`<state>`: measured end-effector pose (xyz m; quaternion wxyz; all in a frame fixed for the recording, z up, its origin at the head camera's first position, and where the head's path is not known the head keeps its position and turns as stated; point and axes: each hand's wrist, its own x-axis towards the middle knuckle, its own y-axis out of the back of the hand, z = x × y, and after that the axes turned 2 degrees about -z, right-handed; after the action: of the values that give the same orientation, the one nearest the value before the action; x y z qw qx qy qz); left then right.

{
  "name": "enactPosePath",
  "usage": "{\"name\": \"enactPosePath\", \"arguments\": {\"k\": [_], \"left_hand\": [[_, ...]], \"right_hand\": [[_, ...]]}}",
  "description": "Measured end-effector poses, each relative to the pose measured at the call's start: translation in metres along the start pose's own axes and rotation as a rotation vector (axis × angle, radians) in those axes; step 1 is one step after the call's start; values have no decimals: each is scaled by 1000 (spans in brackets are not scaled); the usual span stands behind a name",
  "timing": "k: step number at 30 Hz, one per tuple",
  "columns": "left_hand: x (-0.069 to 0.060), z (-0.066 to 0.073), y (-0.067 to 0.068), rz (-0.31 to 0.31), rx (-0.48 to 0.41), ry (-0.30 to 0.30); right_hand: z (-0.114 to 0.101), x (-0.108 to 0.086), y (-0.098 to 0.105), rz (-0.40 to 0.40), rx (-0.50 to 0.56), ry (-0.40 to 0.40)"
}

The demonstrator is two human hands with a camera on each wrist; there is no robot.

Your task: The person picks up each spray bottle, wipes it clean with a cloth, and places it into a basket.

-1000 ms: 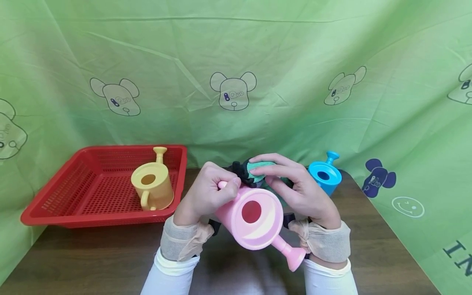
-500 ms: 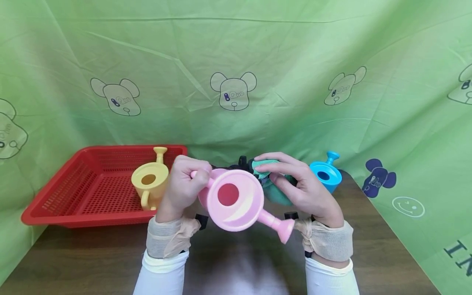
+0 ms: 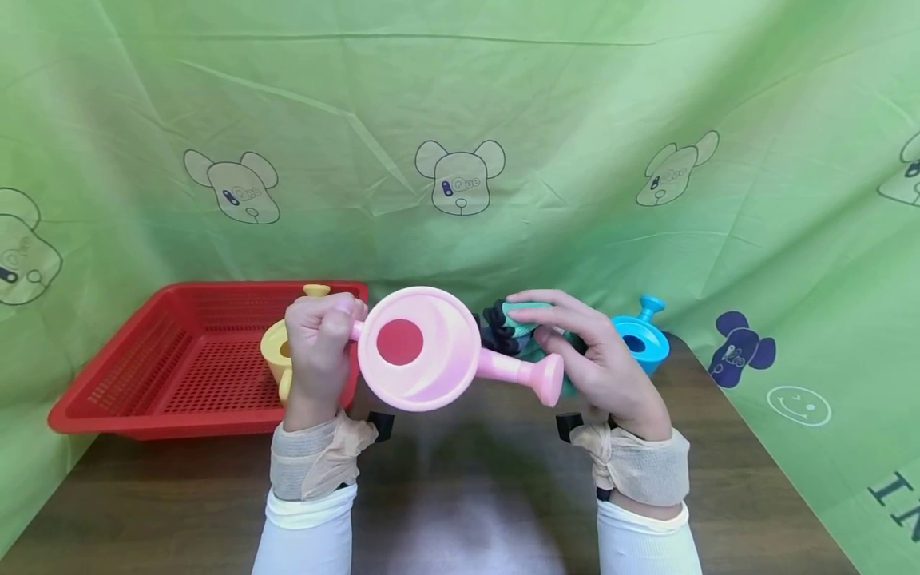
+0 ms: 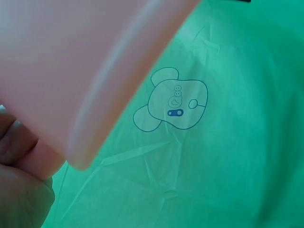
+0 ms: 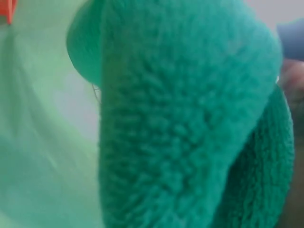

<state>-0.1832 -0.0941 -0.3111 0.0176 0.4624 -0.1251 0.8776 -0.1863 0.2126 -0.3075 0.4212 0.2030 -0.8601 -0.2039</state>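
In the head view my left hand [image 3: 315,359] grips the handle of a pink watering can [image 3: 442,371]. The can is held above the table, its opening facing the camera and its spout pointing right. Its pink wall [image 4: 61,61] fills the upper left of the left wrist view, with part of the hand below. My right hand [image 3: 607,367] holds a soft green-and-black plush toy [image 3: 499,329], fingers over its top and thumb beneath. Fuzzy green fabric [image 5: 175,118] covers most of the right wrist view. The can's spout partly hides the toy, so its full shape cannot be made out.
A red perforated basket [image 3: 168,426] stands at the left with a yellow watering can [image 3: 271,345] inside, partly behind my left hand. At the back right stands a blue watering can [image 3: 647,335]. Green printed cloth [image 3: 460,72] hangs behind the brown table [image 3: 726,495].
My left hand has moved left and up with the pink watering can, and its spout has swung up towards level. The right hand keeps its hold on the plush toy, almost in place.
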Motion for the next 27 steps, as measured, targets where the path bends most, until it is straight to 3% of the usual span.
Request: {"name": "enactPosePath", "arguments": {"k": [5,8,13,19,27], "left_hand": [[2,2,-2,160,-69,-13],[4,3,-2,265,-63,-39],[9,3,0,404,-32,-74],[12,5,4,569,-7,-39],[15,8,11,672,-37,12]], "right_hand": [[4,1,2,102,-31,-48],[5,2,3,146,-46,-62],[7,5,2,180,-49,-68],[10,5,1,185,-69,-79],[10,5,-1,182,-68,-88]]}}
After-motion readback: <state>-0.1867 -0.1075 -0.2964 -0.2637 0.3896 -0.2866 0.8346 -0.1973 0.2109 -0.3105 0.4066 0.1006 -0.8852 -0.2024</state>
